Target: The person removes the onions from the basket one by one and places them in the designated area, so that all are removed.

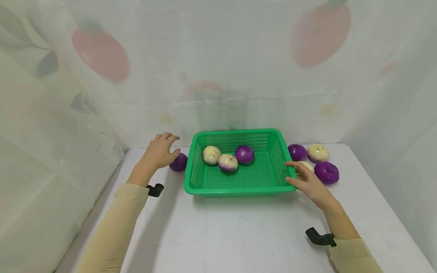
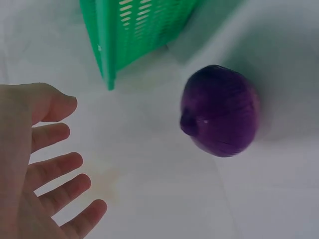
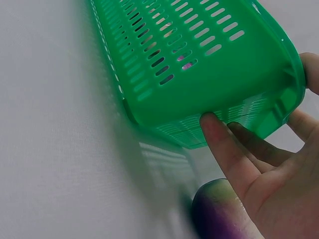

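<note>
My left hand (image 1: 159, 151) hovers by the basket's left side with its fingers spread, holding nothing. Close under it lies a purple onion (image 1: 178, 163), and the left wrist view shows a gap between the fingers and this onion (image 2: 222, 110). At the other end, my right hand (image 1: 308, 184) grips the right rim of the green plastic basket (image 1: 235, 191). Its digits lie on both sides of that rim near the front corner, as the right wrist view shows. Inside the basket are a pale onion (image 1: 211, 155), a white-and-purple onion (image 1: 228, 163) and a purple onion (image 1: 244, 154).
Right of the basket sit several more onions: a purple onion (image 1: 297, 152), a pale onion (image 1: 318, 152), another purple onion (image 1: 326, 173) and one partly hidden behind my right hand. A white cloth covers the table (image 1: 235, 235). Printed curtains (image 1: 218, 68) hang behind it and along both sides.
</note>
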The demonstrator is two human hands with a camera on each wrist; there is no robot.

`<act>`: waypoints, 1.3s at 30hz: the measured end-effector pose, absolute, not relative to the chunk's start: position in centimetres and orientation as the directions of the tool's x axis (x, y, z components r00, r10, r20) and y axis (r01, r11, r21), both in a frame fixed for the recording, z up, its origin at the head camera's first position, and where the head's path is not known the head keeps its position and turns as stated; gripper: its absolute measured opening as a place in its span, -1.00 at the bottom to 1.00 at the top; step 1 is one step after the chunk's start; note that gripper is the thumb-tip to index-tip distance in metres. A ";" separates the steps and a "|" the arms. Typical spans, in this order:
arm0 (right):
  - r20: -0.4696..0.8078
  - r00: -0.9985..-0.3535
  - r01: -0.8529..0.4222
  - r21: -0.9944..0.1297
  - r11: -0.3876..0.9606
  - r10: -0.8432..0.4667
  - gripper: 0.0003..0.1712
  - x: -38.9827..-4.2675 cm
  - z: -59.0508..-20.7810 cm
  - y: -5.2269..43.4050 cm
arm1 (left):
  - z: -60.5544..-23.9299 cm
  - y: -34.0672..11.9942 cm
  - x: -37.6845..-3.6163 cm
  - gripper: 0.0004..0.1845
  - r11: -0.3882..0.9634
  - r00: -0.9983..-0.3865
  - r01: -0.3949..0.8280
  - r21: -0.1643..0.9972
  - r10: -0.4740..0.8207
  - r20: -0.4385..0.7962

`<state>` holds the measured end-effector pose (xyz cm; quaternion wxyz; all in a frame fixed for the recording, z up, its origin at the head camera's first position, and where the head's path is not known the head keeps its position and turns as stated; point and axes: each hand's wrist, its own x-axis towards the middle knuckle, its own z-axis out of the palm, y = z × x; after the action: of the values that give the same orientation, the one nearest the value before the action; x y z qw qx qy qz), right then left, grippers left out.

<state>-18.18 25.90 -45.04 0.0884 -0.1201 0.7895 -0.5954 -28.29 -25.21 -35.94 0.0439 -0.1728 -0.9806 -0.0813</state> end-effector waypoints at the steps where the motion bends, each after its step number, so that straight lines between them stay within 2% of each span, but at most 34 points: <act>1: 0.005 -0.956 -0.086 -0.961 0.263 -0.294 -0.33 -18.2 -45.1 25.9 | -35.7 -25.0 -28.2 -0.50 0.926 -0.934 0.352 0.141 0.336 0.122; 17: 0.006 -0.955 -0.088 -0.960 0.266 -0.295 -0.34 -18.2 -45.2 26.0 | -32.6 -21.2 -26.9 -0.54 0.890 -0.881 0.448 0.082 0.424 0.212; 39: 0.021 -0.956 -0.100 -0.961 0.258 -0.293 -0.35 -18.2 -45.1 26.0 | -32.4 -14.7 -28.0 -0.49 0.841 -0.835 0.540 0.034 0.531 0.142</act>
<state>-18.22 25.97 -45.10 0.0810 -0.1247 0.7889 -0.5963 -27.97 -14.70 -32.42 0.0637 -0.2797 -0.9573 -0.0363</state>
